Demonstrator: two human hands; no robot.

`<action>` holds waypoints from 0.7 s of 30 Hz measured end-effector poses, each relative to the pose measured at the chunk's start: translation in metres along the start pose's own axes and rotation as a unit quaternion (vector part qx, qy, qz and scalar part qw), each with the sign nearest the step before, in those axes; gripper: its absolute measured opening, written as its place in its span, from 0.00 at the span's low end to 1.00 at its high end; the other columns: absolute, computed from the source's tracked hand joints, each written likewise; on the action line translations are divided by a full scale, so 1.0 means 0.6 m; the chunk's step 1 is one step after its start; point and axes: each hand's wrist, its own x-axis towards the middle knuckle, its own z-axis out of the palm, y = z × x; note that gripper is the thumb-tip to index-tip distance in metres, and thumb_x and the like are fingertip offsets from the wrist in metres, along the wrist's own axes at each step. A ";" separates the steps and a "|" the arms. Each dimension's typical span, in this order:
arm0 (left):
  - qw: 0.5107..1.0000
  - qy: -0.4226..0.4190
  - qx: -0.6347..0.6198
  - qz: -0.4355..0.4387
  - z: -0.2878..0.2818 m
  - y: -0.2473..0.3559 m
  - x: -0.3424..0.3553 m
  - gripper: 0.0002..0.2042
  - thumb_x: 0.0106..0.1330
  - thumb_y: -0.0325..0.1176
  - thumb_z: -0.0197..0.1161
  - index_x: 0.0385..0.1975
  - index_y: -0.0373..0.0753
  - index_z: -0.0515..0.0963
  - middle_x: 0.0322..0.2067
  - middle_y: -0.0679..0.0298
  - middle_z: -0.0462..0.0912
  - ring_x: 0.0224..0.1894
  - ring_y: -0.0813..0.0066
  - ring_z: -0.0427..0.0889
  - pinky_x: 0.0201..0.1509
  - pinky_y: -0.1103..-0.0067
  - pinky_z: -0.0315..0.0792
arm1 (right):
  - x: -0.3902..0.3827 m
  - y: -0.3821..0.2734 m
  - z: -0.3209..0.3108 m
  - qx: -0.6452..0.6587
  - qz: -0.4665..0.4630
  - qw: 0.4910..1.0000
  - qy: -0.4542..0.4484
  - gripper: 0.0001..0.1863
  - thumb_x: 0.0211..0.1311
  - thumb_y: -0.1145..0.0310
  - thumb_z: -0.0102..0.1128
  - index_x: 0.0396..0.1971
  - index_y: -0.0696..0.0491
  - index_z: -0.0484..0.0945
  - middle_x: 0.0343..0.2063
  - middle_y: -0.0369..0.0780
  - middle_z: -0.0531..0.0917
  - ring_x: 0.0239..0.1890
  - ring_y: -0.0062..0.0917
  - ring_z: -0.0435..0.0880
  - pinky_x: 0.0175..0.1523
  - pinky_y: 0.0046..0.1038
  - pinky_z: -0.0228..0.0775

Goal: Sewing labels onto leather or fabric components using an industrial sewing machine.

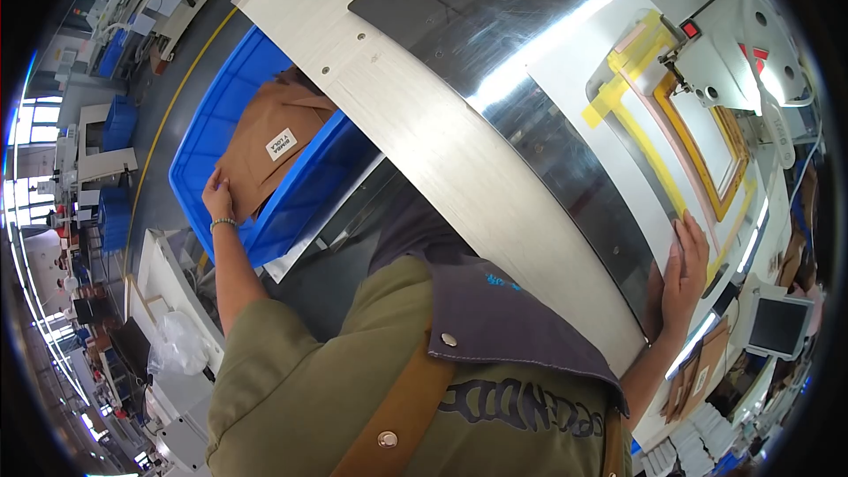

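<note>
we note the left hand (217,197) flat on brown fabric (265,146) in the blue bin (208,124), grip wide; the right hand (687,272) lies flat on the counter (459,150), holding nothing.

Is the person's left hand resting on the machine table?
No, the left hand reaches into the blue bin, touching brown fabric pieces.

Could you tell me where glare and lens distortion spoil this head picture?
In the head view, a bright streak of glare runs across the shiny metal table top; the fisheye bends the table's pale edge into an arc; the rim goes dark; the windows at far left are blown out; the left hand on the brown cloth and the right hand are sharp.
</note>
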 end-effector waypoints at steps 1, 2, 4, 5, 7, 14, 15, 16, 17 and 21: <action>0.998 0.007 0.051 -0.036 0.009 -0.015 0.002 0.19 0.70 0.22 0.64 0.60 0.37 0.87 0.54 0.55 0.91 0.53 0.68 0.90 0.60 0.74 0.81 | -0.001 -0.003 0.000 -0.003 0.003 1.000 -0.002 0.20 0.82 0.66 0.50 0.66 0.53 0.82 0.71 0.40 0.79 0.76 0.40 0.72 0.82 0.42 0.57; 0.998 0.004 0.048 -0.037 0.018 -0.027 0.004 0.19 0.70 0.22 0.64 0.60 0.37 0.87 0.54 0.55 0.91 0.53 0.68 0.90 0.60 0.74 0.81 | -0.001 -0.005 0.001 -0.005 0.006 1.000 -0.005 0.21 0.82 0.66 0.49 0.66 0.53 0.82 0.71 0.40 0.79 0.76 0.40 0.72 0.82 0.43 0.56; 0.972 0.033 0.205 -0.110 0.071 -0.032 -0.012 0.19 0.65 0.21 0.66 0.56 0.35 0.89 0.47 0.49 0.93 0.50 0.64 0.92 0.57 0.73 0.82 | -0.004 -0.019 -0.007 -0.028 0.007 1.000 -0.005 0.20 0.82 0.67 0.49 0.66 0.54 0.82 0.71 0.41 0.79 0.76 0.40 0.72 0.82 0.43 0.56; 0.973 0.026 0.202 -0.113 0.086 -0.038 -0.019 0.19 0.65 0.21 0.66 0.56 0.35 0.89 0.47 0.49 0.93 0.50 0.64 0.92 0.57 0.73 0.82 | -0.004 -0.026 -0.009 -0.036 0.005 0.999 -0.007 0.20 0.82 0.67 0.49 0.65 0.54 0.82 0.71 0.41 0.79 0.76 0.40 0.72 0.82 0.43 0.56; 0.931 -0.040 0.335 -0.136 0.112 -0.066 -0.029 0.16 0.65 0.27 0.64 0.50 0.34 0.91 0.45 0.43 0.92 0.54 0.53 0.91 0.59 0.66 0.82 | -0.002 -0.041 -0.018 -0.045 0.003 0.999 -0.011 0.20 0.82 0.67 0.49 0.65 0.55 0.82 0.71 0.42 0.79 0.76 0.40 0.72 0.82 0.43 0.55; 0.881 -0.038 0.471 0.011 0.116 -0.079 0.024 0.27 0.78 0.42 0.57 0.71 0.32 0.75 0.66 0.41 0.79 0.70 0.39 0.76 0.75 0.60 0.70 | 0.007 -0.037 -0.019 -0.025 0.010 1.000 -0.011 0.19 0.77 0.72 0.53 0.63 0.56 0.82 0.69 0.44 0.80 0.74 0.41 0.73 0.82 0.44 0.55; 0.899 -0.023 0.430 0.079 0.149 -0.037 -0.004 0.28 0.81 0.44 0.54 0.74 0.31 0.70 0.72 0.41 0.73 0.75 0.40 0.70 0.79 0.60 0.65 | 0.009 -0.048 -0.026 -0.026 0.012 1.000 -0.010 0.19 0.76 0.73 0.54 0.62 0.56 0.83 0.68 0.44 0.80 0.73 0.41 0.74 0.82 0.44 0.55; 0.896 -0.013 0.410 0.170 0.119 -0.004 0.007 0.28 0.83 0.45 0.52 0.74 0.31 0.71 0.75 0.42 0.69 0.78 0.43 0.64 0.81 0.60 0.61 | 0.020 -0.043 -0.019 0.001 0.008 1.000 -0.003 0.20 0.74 0.74 0.56 0.62 0.56 0.83 0.68 0.43 0.80 0.72 0.41 0.75 0.81 0.45 0.56; 0.885 -0.007 0.382 0.266 0.103 0.028 0.028 0.28 0.85 0.46 0.50 0.74 0.32 0.71 0.78 0.43 0.65 0.81 0.45 0.59 0.83 0.60 0.57 | 0.023 -0.027 -0.011 0.023 -0.007 1.000 0.009 0.20 0.72 0.75 0.58 0.61 0.56 0.84 0.67 0.43 0.81 0.71 0.41 0.75 0.81 0.46 0.57; 0.860 -0.147 0.299 0.386 0.263 0.163 -0.054 0.30 0.86 0.51 0.48 0.76 0.33 0.69 0.77 0.45 0.68 0.78 0.45 0.67 0.80 0.60 0.63 | 0.012 -0.017 -0.012 0.014 0.009 1.000 0.026 0.18 0.72 0.74 0.60 0.59 0.51 0.85 0.66 0.40 0.82 0.70 0.40 0.77 0.81 0.49 0.57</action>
